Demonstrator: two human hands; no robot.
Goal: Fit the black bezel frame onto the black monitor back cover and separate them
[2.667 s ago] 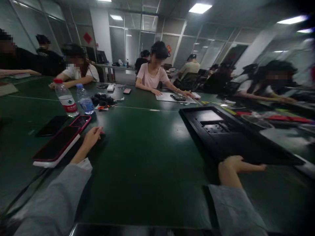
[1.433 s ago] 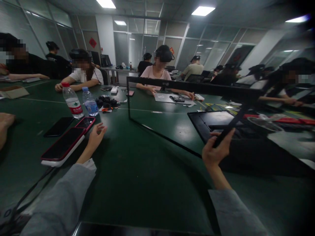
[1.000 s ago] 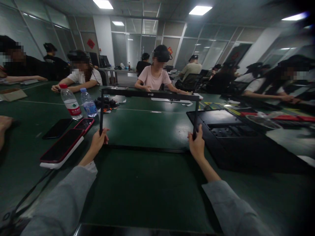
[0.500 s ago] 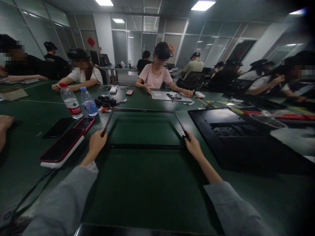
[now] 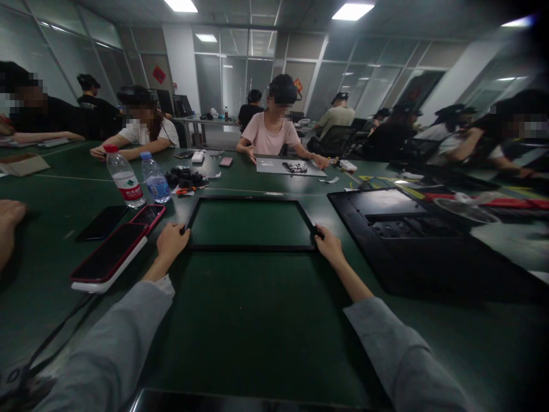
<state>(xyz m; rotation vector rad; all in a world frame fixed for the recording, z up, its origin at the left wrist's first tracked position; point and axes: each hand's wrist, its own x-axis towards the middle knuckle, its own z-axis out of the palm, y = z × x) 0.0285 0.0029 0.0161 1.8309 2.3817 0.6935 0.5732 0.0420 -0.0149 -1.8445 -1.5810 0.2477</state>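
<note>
A thin black rectangular frame, like a monitor bezel (image 5: 253, 248), spans the space between my hands, with the green tabletop (image 5: 257, 320) showing through its opening. My left hand (image 5: 172, 240) is closed around its left side, and my right hand (image 5: 329, 245) grips the right side near the front corner. To the right of my right hand lies a large black plastic panel (image 5: 412, 257) with a recessed section. Along the bottom edge, nearest my body, part of a dark glossy panel (image 5: 240, 403) is visible.
On my left are a red-edged phone (image 5: 111, 252) on a white base, a dark phone (image 5: 102, 223) and two water bottles (image 5: 125, 177) (image 5: 155, 178). Black coiled parts (image 5: 184, 178) lie behind. Across the table, a person in pink (image 5: 274, 134) handles a grey panel (image 5: 274, 166).
The bezel has tilted flatter and lowered toward the table, its far edge dropping. My right hand has shifted slightly left. Across the table, the grey panel has slid left.
</note>
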